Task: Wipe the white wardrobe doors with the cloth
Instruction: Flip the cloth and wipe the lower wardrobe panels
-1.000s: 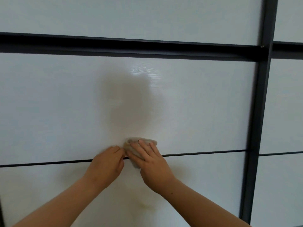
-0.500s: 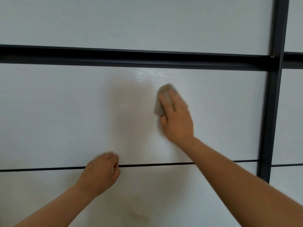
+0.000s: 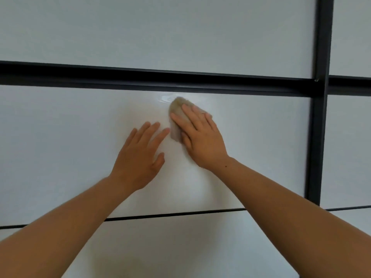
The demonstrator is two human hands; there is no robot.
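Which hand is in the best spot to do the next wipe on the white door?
Right, most likely. The right hand presses the cloth flat on the white door, just under the black rail. The left hand is bare beside it, fingers straight, holding nothing.

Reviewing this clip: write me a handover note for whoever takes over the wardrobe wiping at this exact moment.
Right hand: flat, fingers straight, pressing the cloth on the middle door panel, just under the black rail.
Left hand: flat on the same panel beside the cloth, holding nothing.
Done: a wet sheen shows left of the cloth; further progress cannot be told.
Left: probably the rest of this panel, then the upper panel, lower panel and neighbouring door.
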